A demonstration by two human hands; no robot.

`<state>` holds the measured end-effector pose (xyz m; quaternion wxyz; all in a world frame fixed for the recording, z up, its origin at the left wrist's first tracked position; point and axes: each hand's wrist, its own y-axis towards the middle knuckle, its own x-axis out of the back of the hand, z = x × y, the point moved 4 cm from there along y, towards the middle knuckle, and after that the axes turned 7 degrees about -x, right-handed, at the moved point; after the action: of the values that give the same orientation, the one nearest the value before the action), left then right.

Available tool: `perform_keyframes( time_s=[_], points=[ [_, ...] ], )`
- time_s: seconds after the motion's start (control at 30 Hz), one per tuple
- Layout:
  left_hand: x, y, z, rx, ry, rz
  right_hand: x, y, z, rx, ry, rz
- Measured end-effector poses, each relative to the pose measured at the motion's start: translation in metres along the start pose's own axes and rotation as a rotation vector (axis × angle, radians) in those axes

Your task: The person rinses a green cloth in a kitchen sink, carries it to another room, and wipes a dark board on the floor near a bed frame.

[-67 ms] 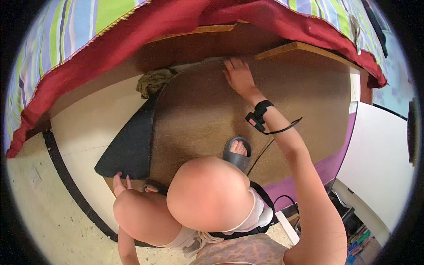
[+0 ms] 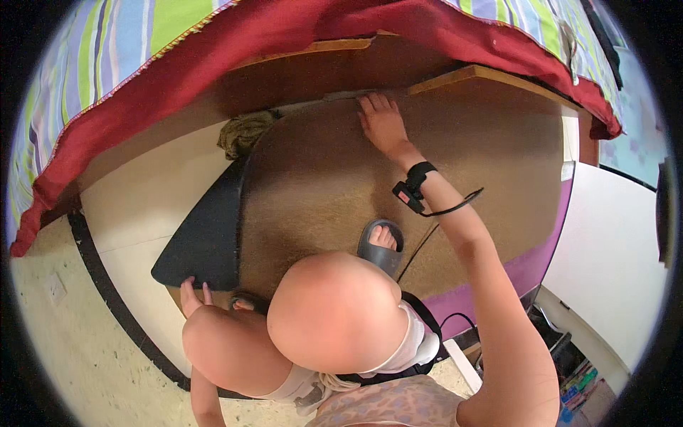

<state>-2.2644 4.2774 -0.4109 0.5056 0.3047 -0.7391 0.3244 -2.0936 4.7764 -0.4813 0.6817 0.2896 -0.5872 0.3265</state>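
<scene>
Under my feet lies a brown floor mat (image 2: 313, 192) with a purple area at its right. Its left side is folded over, showing a black underside (image 2: 206, 235). My left hand (image 2: 191, 297) is at the near edge of this flap, fingertips over the black surface and the thumb hidden; it appears to grip the edge. Far ahead, my right hand (image 2: 384, 124) rests on the mat's far edge beside the bed base, fingers spread and palm down. A black strap with a small device (image 2: 413, 188) and cable circles my right wrist.
A bed with a striped cover (image 2: 107, 57) and red trim (image 2: 284, 35) overhangs the far side. A crumpled olive cloth (image 2: 245, 134) lies by the fold. My feet wear grey slippers (image 2: 380, 249). At right stands a white panel (image 2: 605, 249), with assorted items below it.
The fold line of the mat has shifted slightly to the left. Both hands keep nearly the same places.
</scene>
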Motion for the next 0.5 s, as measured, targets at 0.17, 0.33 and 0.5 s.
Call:
perform_keyframes(
  time_s=[0.17, 0.33, 0.5],
  points=[
    [0.013, 0.026, -0.024, -0.258, -0.094, -0.107, 0.009, -0.015, 0.008, 0.000, 0.000, -0.104],
    [0.041, 0.064, -0.047, -0.377, -0.071, -0.249, 0.024, -0.029, 0.009, 0.120, -0.053, -0.231],
    [0.052, 0.098, -0.038, -0.432, 0.172, -0.239, 0.035, -0.057, 0.015, 0.133, -0.051, -0.116]
  ],
)
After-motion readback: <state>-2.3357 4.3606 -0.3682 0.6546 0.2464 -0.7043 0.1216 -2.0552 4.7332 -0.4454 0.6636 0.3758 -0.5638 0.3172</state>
